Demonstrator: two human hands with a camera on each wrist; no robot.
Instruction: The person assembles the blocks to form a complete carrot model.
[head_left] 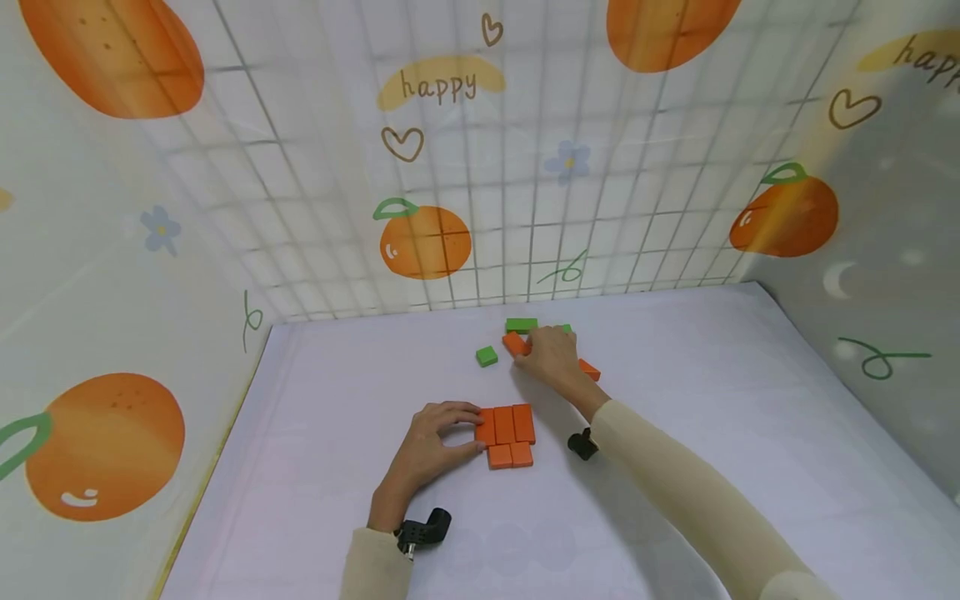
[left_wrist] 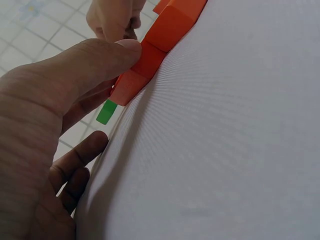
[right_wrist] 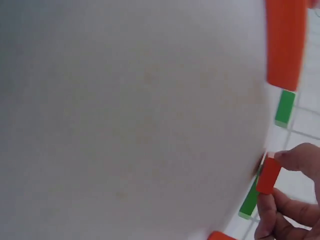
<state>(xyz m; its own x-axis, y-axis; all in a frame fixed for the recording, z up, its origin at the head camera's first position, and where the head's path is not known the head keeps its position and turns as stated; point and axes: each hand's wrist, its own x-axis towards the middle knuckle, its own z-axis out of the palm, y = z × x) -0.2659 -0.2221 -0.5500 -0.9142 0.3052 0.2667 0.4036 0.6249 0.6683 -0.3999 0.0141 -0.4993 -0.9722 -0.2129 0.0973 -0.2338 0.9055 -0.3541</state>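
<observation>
Several orange blocks (head_left: 504,425) lie side by side on the table, with longer ones in the back row and two shorter ones in front. My left hand (head_left: 431,437) spans the leftmost long block (head_left: 486,427), thumb at its near end and fingers at its far end. In the left wrist view the thumb covers part of the orange blocks (left_wrist: 167,30). Farther back, my right hand (head_left: 553,358) is over loose blocks. The right wrist view shows it pinching an orange block (right_wrist: 269,174) between thumb and finger, close by a long green block (right_wrist: 249,200).
Near the right hand lie a long green block (head_left: 522,326), a small green block (head_left: 487,356) and an orange block (head_left: 589,370). Another green piece (head_left: 567,328) is partly hidden behind that hand. A grid wall under printed cloth (head_left: 510,242) stands along the table's back edge.
</observation>
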